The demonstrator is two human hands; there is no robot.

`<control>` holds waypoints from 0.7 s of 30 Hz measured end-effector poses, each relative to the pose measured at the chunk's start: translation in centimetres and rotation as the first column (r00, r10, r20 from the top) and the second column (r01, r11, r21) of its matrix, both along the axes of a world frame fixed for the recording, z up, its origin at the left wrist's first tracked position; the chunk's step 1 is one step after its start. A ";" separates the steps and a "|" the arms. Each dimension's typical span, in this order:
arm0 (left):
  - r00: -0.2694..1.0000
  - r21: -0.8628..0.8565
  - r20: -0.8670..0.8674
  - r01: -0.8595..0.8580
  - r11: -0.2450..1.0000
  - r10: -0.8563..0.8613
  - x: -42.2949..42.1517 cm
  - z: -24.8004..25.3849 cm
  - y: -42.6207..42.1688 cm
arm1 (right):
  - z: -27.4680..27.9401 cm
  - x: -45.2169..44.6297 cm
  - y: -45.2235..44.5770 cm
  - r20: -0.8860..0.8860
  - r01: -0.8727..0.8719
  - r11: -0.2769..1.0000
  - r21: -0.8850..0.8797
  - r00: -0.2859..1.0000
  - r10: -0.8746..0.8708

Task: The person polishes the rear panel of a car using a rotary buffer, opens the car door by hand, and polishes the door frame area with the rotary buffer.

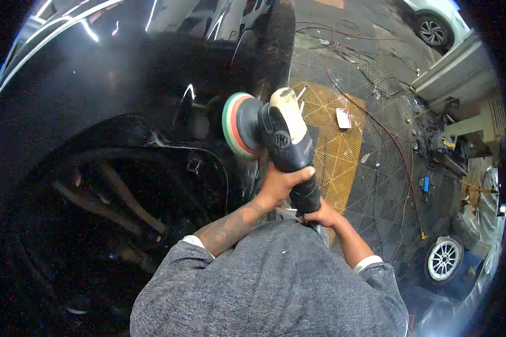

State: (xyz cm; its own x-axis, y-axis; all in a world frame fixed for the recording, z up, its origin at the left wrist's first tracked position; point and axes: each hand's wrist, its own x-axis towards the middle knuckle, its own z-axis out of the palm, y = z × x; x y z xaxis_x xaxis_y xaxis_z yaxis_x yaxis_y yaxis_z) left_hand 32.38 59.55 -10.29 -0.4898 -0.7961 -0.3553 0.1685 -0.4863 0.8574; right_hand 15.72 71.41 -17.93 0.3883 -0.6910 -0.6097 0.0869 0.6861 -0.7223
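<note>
Both my hands grip a black power polisher (287, 140) with a pale cap on its head. My left hand (278, 185) wraps its body just behind the head, thumb across the top. Further back, my right hand (320, 214) holds the rear of the handle. The round polishing pad (239, 124), layered green, orange and pale, faces left on edge toward the glossy black car body (123, 73). Whether the pad touches the panel I cannot tell. Below and left of the pad lies the dark wheel arch (123, 132) of the car.
A red hose (396, 140) runs across the grid-tiled floor, which has a yellow section (337, 157). A white card-like item (343, 118) lies there. At right are a loose wheel (444, 258), a blue object (426, 183) and clutter. Another car's wheel (433, 31) shows at top right.
</note>
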 end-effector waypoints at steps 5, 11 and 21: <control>0.999 -0.208 0.024 -0.026 0.978 0.031 1.0 1.1 2.2 | -0.5 -0.1 2.3 -0.168 0.002 0.961 -0.277 0.984 -0.050; 0.999 -0.233 0.027 -0.031 0.972 0.038 0.9 0.2 1.1 | 1.4 -0.1 1.5 -0.216 0.010 0.941 -0.337 0.972 -0.088; 0.999 -0.214 0.028 0.035 0.976 -0.030 3.0 -1.6 3.9 | 0.8 -0.8 2.1 -0.384 -0.201 0.910 -0.362 0.922 0.051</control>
